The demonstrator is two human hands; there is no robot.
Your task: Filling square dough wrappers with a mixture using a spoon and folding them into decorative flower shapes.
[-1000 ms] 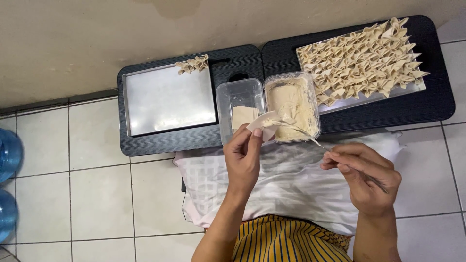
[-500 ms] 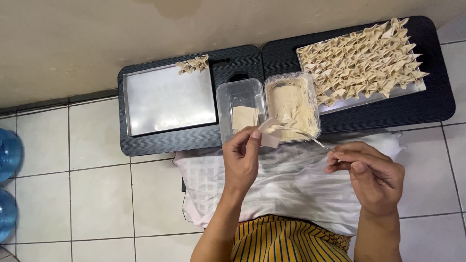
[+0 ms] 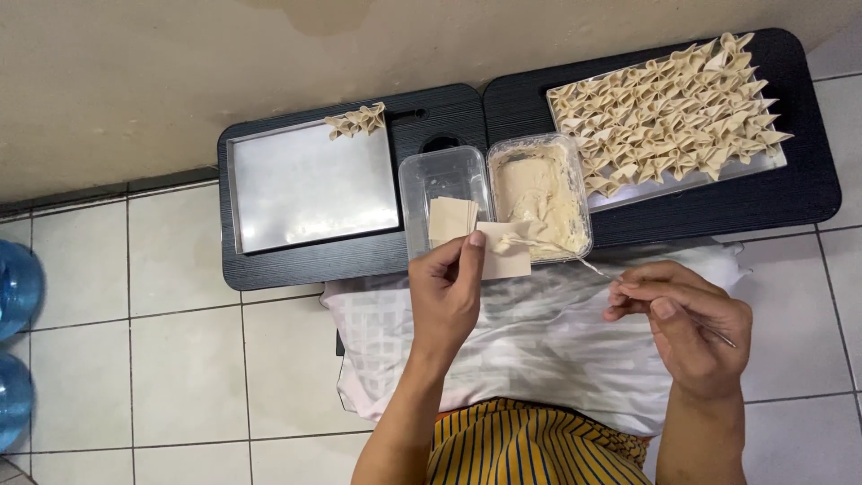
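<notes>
While both hands work mid-frame, here's the layout:

L hand: left hand, centre of frame, thumb + fingers pinched on a square pale dough wrapper; wrapper held flat, just below the tubs, w/ a dab of filling on it.
R hand: right hand, lower right of centre, fingers closed round a thin metal utensil; handle end pokes out right of the hand, tip reaches up-left to the wrapper's filling.
Filling tub: clear rectangular plastic tub of beige paste, upper centre, on the black board.
Wrapper tub: clear plastic tub w/ stack of square wrappers, touching filling tub's left side.
Left tray: shiny rectangular metal tray, upper left of centre, mostly bare; small cluster of folded dumplings in its top right corner.
Right tray: metal tray packed w/ rows of folded dumplings, upper right.
Boards: two black low tables side by side against the wall, carrying trays + tubs.
Lap: white checked cloth under both hands; yellow striped garment at bottom centre.
Floor: white tiles; blue water bottles at left edge.
</notes>
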